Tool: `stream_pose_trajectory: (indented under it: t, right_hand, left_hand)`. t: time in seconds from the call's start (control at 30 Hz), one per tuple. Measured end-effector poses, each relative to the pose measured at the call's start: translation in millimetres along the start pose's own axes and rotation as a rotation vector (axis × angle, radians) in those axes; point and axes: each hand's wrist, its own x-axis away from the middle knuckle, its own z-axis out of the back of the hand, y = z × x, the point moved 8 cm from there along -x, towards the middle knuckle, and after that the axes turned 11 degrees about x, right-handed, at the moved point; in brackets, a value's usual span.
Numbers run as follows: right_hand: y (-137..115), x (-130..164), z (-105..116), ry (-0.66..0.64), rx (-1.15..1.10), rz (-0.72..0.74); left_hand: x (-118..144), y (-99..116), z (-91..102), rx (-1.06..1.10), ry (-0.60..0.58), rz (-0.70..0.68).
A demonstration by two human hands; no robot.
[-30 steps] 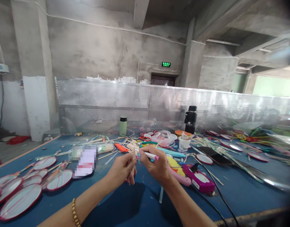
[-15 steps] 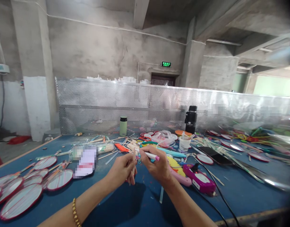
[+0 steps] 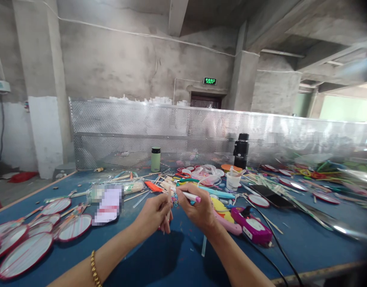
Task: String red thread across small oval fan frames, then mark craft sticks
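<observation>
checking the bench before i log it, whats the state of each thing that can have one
left hand: closed on a thin wooden stick
right hand: gripping a pink-tipped pen
green flask: upright, capped
black flask: upright, lid on
white cup: upright, open
phone: flat, screen dark

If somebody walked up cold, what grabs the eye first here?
The two hands meeting at centre: the left hand pinches a thin stick, the right hand holds a white pen. Red-rimmed oval fans crowd the blue table at left.
</observation>
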Motion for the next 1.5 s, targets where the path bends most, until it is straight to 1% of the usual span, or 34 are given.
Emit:
stream_pose_trajectory:
  t: [0.17, 0.4, 0.87, 1.1, 1.3, 1.5]
  right_hand:
    - [1.5, 0.0, 3.5, 0.040, 0.015, -0.009]
    - [1.4, -0.6, 0.3, 0.003, 0.009, -0.010]
    - [0.8, -0.3, 2.7, 0.028, 0.026, -0.012]
    - [0.9, -0.6, 2.2, 0.013, 0.012, -0.023]
    - [-0.8, -0.7, 1.5, 0.009, 0.016, -0.005]
    - [-0.1, -0.1, 1.0, 0.006, 0.016, -0.017]
  left_hand:
    - [0.3, -1.0, -0.3, 0.029, 0.000, 0.014]
    - [0.0, -0.8, -0.4, 0.017, -0.007, 0.004]
    - [0.1, 0.4, -1.0, 0.012, -0.006, 0.003]
    - [0.9, 0.1, -0.5, 0.030, -0.001, 0.017]
    - [-0.5, 0.1, 0.2, 0.027, 0.001, 0.003]
    - [-0.5, 0.4, 0.3, 0.029, 0.001, 0.001]
